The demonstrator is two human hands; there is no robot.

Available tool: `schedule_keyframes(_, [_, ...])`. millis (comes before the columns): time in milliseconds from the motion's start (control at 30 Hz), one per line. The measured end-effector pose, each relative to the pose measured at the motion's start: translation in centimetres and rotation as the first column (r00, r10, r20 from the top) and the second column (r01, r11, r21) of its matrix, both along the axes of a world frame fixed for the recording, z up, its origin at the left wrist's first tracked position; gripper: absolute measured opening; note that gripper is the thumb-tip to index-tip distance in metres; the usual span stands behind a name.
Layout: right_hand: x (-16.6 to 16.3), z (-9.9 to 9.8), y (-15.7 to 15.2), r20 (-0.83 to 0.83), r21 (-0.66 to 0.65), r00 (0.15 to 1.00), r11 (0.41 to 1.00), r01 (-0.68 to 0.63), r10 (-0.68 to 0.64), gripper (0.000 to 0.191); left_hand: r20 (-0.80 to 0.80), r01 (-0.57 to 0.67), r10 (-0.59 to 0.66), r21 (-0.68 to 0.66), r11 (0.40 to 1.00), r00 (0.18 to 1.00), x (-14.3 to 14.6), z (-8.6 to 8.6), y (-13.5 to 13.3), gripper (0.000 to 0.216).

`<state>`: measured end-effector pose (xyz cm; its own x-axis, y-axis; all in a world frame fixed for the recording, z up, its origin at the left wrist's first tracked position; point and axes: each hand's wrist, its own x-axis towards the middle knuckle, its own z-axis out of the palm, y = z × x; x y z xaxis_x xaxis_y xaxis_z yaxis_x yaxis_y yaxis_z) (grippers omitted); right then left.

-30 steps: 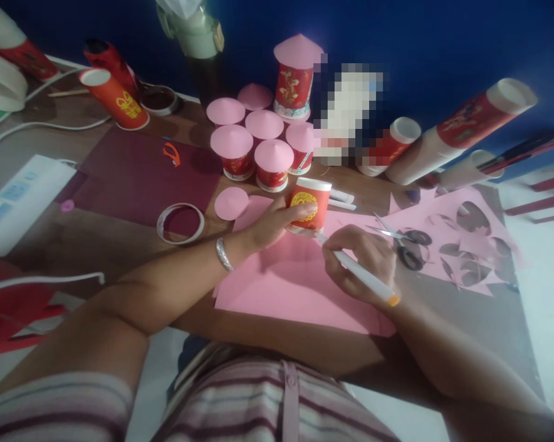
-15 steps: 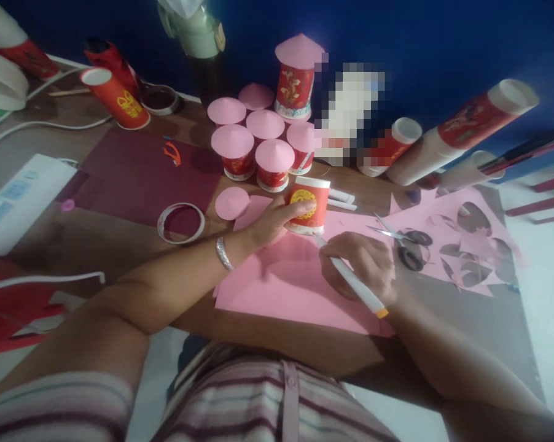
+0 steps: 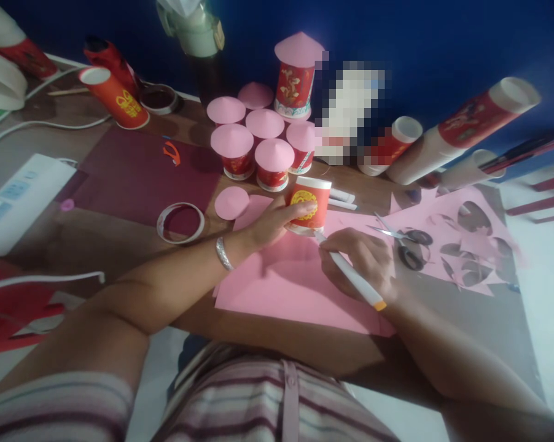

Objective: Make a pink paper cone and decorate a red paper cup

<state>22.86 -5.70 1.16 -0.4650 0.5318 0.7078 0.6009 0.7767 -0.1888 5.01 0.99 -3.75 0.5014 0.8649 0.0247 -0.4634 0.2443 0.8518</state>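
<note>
My left hand [image 3: 279, 220] is closed around a red paper cup [image 3: 320, 205] with a yellow round emblem, its thumb across the front. In my right hand [image 3: 362, 264] is a white marker [image 3: 357, 282] with an orange end, its tip at the white rim at the cup's bottom. Both hands are over sheets of pink paper [image 3: 258, 294]. A pink paper disc [image 3: 231, 203] lies just left of the cup. Behind it stand several red cups with pink cone tops [image 3: 274, 155], and a taller one [image 3: 295, 86] is at the back.
Scissors [image 3: 410, 245] lie to the right on cut pink scraps [image 3: 447, 227]. A tape roll [image 3: 180, 222] sits on the left, near an orange clip-like piece [image 3: 171, 153]. Red and white cup stacks [image 3: 470, 132] lean at the back right. White cables [image 3: 42, 129] run across the left side.
The marker and my right hand have shifted very slightly along the cup's lower rim. My left hand still holds the cup in nearly the same place.
</note>
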Motion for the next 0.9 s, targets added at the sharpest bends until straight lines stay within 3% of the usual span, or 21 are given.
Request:
schedule_keyframes(367, [0.11,-0.16,-0.62,-0.029,-0.185,0.998,0.981,0.051,-0.058,0.011,-0.025,0.044,-0.043,0.046,0.998,0.999,-0.13,0.26,0.03,0.023])
schedule_keyframes(633, [0.38,0.25,-0.64,-0.052,-0.320,0.996,0.946,0.054,-0.075,0.010,-0.048,0.057,-0.058,-0.012,0.998,0.997,-0.30,0.25,-0.18,0.030])
schedule_keyframes(900, [0.42,0.25,-0.68,-0.075,-0.311,0.996,0.950,0.028,-0.054,0.010,-0.015,0.019,-0.019,-0.002,1.000,1.000,-0.16,0.34,-0.19,0.028])
